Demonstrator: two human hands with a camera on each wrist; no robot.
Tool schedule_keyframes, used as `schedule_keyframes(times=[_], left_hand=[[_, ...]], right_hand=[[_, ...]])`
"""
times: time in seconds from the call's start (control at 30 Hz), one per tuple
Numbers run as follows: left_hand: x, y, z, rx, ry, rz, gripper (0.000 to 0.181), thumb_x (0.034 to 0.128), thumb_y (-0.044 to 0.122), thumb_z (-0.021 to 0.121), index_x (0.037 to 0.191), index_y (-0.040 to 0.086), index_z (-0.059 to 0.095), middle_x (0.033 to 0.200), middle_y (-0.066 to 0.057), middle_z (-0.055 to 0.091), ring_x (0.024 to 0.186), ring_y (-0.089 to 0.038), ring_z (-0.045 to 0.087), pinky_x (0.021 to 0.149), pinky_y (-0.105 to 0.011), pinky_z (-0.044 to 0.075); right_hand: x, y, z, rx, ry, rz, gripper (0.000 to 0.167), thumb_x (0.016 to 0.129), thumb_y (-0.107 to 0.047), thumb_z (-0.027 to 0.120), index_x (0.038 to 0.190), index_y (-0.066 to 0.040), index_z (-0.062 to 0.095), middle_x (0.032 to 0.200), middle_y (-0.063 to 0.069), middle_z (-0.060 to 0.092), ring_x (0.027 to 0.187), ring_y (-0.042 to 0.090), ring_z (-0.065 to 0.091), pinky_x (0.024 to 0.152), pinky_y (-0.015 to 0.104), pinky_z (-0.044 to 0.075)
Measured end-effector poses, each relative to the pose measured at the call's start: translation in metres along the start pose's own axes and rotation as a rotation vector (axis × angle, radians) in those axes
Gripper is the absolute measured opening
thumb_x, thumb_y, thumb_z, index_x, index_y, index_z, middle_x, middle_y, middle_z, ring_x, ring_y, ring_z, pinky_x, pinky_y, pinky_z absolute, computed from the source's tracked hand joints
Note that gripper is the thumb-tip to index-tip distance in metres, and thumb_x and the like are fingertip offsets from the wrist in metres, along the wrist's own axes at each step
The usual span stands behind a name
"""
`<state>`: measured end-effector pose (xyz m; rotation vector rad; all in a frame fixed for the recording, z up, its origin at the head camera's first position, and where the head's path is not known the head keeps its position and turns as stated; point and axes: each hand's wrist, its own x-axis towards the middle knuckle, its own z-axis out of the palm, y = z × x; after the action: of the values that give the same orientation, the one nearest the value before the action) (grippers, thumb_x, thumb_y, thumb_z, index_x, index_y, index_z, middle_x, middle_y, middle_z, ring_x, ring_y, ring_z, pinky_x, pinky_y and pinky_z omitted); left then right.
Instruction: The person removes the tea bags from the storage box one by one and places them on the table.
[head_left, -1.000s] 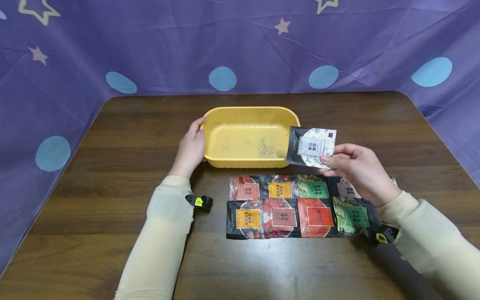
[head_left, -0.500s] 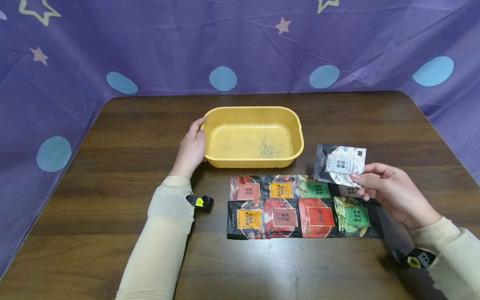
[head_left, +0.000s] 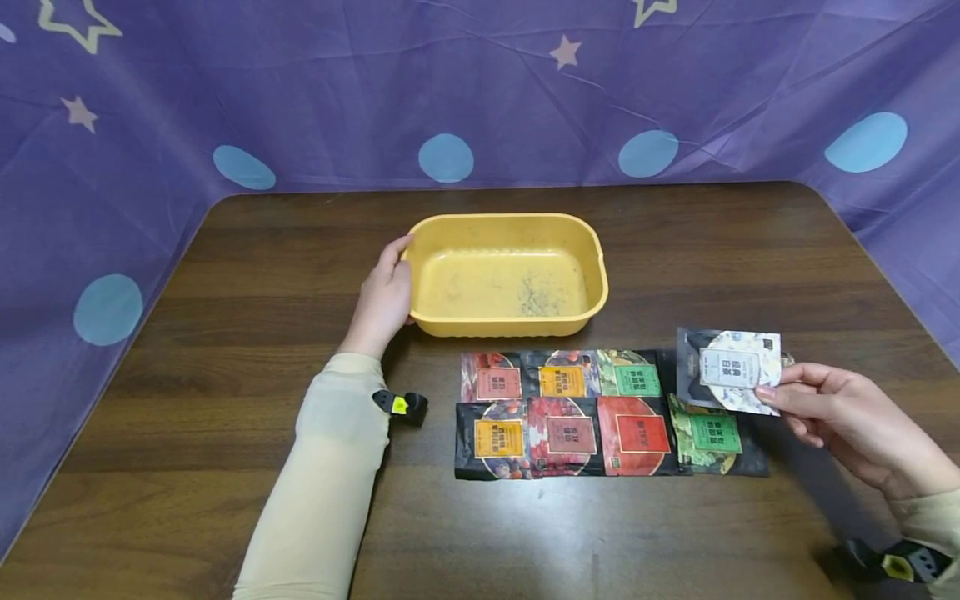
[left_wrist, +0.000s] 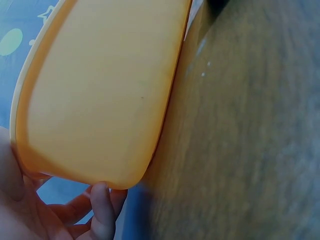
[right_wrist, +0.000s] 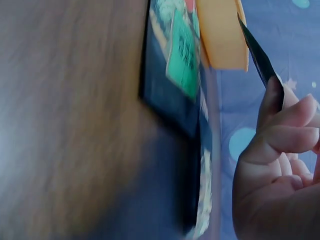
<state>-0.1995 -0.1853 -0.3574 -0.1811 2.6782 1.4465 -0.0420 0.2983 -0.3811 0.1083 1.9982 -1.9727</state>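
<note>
In the head view a yellow plastic basin (head_left: 510, 327) stands on the table, with dark specks on its floor. My left hand (head_left: 382, 296) grips its left end. The left wrist view has the fingers (left_wrist: 102, 210) at the rim of that end. Between thumb and fingers my right hand (head_left: 855, 417) pinches a black-and-white tea sachet (head_left: 731, 371) by its right edge. This sachet hangs over the right end of two rows of tea sachets, partly hiding a green-labelled sachet (head_left: 708, 437) and a dark one behind it. The right wrist view catches the pinched sachet (right_wrist: 260, 57) edge-on.
The laid-out rows include a red-labelled sachet (head_left: 636, 435), an orange-labelled sachet (head_left: 495, 439) and several others, in front of the basin. A purple curtain (head_left: 525, 100) closes off the back of the wooden table (head_left: 262, 275).
My right hand has carried the black-and-white tea sachet away from the basin's right side, rightward and toward me, over the rows' right end. The left hand and basin have stayed in place.
</note>
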Motion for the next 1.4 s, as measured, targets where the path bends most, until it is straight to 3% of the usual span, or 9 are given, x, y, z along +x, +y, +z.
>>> schedule_keyframes(times=[0.23, 0.53, 0.63, 0.8, 0.87, 0.93, 1.1, 1.23, 1.4], left_hand=[[-0.001, 0.001, 0.0, -0.004, 0.0, 0.0, 0.049, 0.1053, 0.029, 0.024, 0.154, 0.034, 0.032, 0.141, -0.017, 0.049, 0.078, -0.025, 0.056, 0.055, -0.028, 0.052], [-0.001, 0.004, 0.001, -0.009, -0.022, -0.017, 0.049, 0.1063, 0.03, 0.024, 0.155, 0.036, 0.03, 0.146, -0.014, 0.046, 0.084, -0.027, 0.056, 0.059, -0.029, 0.051], [-0.001, 0.004, 0.001, -0.008, -0.023, -0.019, 0.049, 0.1062, 0.031, 0.024, 0.154, 0.036, 0.03, 0.145, -0.014, 0.046, 0.084, -0.027, 0.056, 0.059, -0.029, 0.051], [-0.002, 0.004, 0.0, -0.009, -0.02, -0.016, 0.049, 0.106, 0.031, 0.024, 0.154, 0.035, 0.031, 0.144, -0.014, 0.047, 0.083, -0.027, 0.056, 0.058, -0.029, 0.052], [-0.002, 0.003, 0.0, -0.007, -0.019, -0.016, 0.049, 0.106, 0.031, 0.024, 0.154, 0.035, 0.03, 0.144, -0.014, 0.047, 0.082, -0.026, 0.056, 0.058, -0.029, 0.051], [-0.001, 0.002, 0.0, -0.003, -0.018, -0.017, 0.049, 0.1061, 0.031, 0.024, 0.155, 0.035, 0.03, 0.144, -0.014, 0.047, 0.081, -0.026, 0.055, 0.058, -0.028, 0.051], [-0.001, 0.002, -0.001, -0.001, -0.018, -0.018, 0.049, 0.1063, 0.031, 0.023, 0.155, 0.035, 0.029, 0.145, -0.014, 0.046, 0.081, -0.026, 0.055, 0.058, -0.028, 0.051], [-0.001, 0.002, 0.0, -0.006, -0.022, -0.022, 0.049, 0.1064, 0.031, 0.023, 0.155, 0.036, 0.029, 0.145, -0.014, 0.046, 0.083, -0.027, 0.056, 0.059, -0.028, 0.051], [-0.001, 0.002, 0.0, -0.005, -0.023, -0.023, 0.049, 0.1064, 0.031, 0.023, 0.155, 0.036, 0.029, 0.145, -0.014, 0.046, 0.082, -0.026, 0.056, 0.059, -0.028, 0.051]], right_hand=[[-0.012, 0.008, -0.023, -0.041, -0.022, 0.087, 0.029, 0.101, 0.002, 0.046, 0.09, -0.017, 0.065, 0.064, -0.008, 0.055, 0.056, 0.028, 0.023, 0.05, 0.04, 0.011], [-0.026, 0.019, -0.052, -0.185, -0.016, 0.171, 0.034, 0.102, -0.003, 0.046, 0.089, -0.025, 0.069, 0.055, -0.011, 0.045, 0.049, 0.027, 0.02, 0.046, 0.044, 0.011], [-0.03, 0.027, -0.06, -0.197, -0.039, 0.174, 0.035, 0.102, -0.003, 0.046, 0.089, -0.025, 0.069, 0.051, -0.007, 0.041, 0.047, 0.03, 0.02, 0.044, 0.046, 0.012], [-0.035, 0.039, -0.071, -0.111, -0.131, 0.126, 0.04, 0.101, 0.004, 0.043, 0.092, -0.023, 0.07, 0.052, 0.011, 0.025, 0.049, 0.037, 0.011, 0.041, 0.046, 0.007], [-0.036, 0.041, -0.073, -0.119, -0.134, 0.129, 0.04, 0.1, 0.004, 0.044, 0.092, -0.024, 0.071, 0.05, 0.009, 0.027, 0.048, 0.036, 0.012, 0.041, 0.046, 0.007], [-0.036, 0.042, -0.073, -0.184, -0.109, 0.153, 0.039, 0.1, 0.002, 0.047, 0.091, -0.027, 0.072, 0.048, -0.001, 0.033, 0.041, 0.026, 0.017, 0.041, 0.047, 0.01], [-0.035, 0.039, -0.068, -0.417, -0.025, 0.235, 0.032, 0.099, -0.01, 0.056, 0.085, -0.035, 0.071, 0.056, -0.016, 0.05, 0.045, 0.0, 0.044, 0.036, 0.042, 0.03], [-0.035, 0.035, -0.064, -0.492, 0.027, 0.274, 0.027, 0.097, -0.014, 0.061, 0.083, -0.036, 0.07, 0.059, -0.015, 0.055, 0.045, 0.002, 0.046, 0.038, 0.03, 0.042], [-0.035, 0.029, -0.059, -0.568, 0.096, 0.331, 0.012, 0.094, -0.022, 0.067, 0.086, -0.031, 0.066, 0.06, -0.011, 0.054, 0.048, 0.007, 0.049, 0.043, 0.029, 0.048]])
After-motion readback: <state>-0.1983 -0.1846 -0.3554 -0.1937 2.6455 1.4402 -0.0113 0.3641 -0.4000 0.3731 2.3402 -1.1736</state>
